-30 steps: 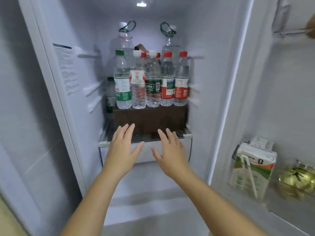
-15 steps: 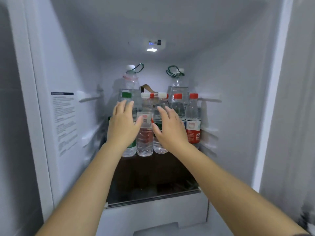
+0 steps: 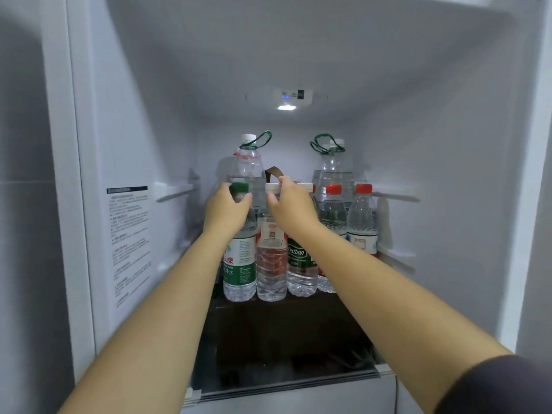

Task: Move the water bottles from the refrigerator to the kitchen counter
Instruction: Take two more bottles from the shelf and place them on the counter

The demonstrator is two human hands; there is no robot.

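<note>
mostly hidden necks — left hand (image 3: pixel 227 211) grips green-capped bottle (image 3: pixel 240 265), right hand (image 3: pixel 292 207) pinches white-capped bottle (image 3: pixel 271 264).

Small bottles (image 3: pixel 271 249) on shelf (image 3: pixel 286 348), jugs (image 3: pixel 334 171) behind.

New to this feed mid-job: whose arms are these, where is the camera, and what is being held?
No machine here: a person's two bare hands, filmed by one camera worn on their head, looking into an open refrigerator. On the dark shelf small water bottles stand in a row, two larger bottles behind them. The left hand grips the neck of the green-capped bottle; the right hand grips the top of the white-capped bottle beside it. Both bottles appear to rest on the shelf.
</note>
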